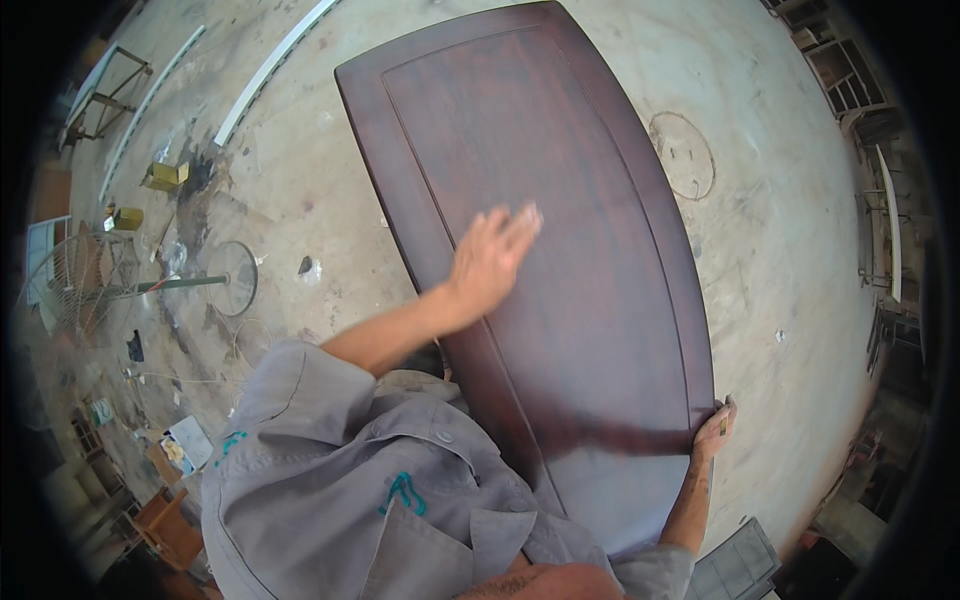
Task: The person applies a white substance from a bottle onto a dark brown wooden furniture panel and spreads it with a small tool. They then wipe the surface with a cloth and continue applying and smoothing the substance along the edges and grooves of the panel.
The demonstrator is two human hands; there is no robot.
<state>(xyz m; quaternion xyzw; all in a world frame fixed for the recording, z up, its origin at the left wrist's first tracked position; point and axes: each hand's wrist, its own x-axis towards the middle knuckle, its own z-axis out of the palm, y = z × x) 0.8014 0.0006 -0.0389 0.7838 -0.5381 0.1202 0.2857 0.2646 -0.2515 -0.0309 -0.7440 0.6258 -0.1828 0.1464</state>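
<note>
A large, glossy, dark reddish-brown wooden tabletop (pixel 520 130) with bowed edges and an inset line near its rim stretches away in front of me. Over its middle is my left hand (pixel 490 262), slightly blurred, with the fingers bent forward and drawn together. A small pale patch shows at those fingertips; what it is I cannot make out. My right hand (pixel 714 430) grips the tabletop's right edge near me, its fingers curled over the rim. The near end of the tabletop is partly hidden by my grey shirt and right arm.
On the stained concrete floor at left lie a pedestal fan (pixel 90 285), yellow tins (pixel 165 177) and a long white strip (pixel 270 70). A wooden stool (pixel 170 525) is at lower left, a grey panel (pixel 735 565) at lower right. Furniture frames (pixel 848 75) line the right side.
</note>
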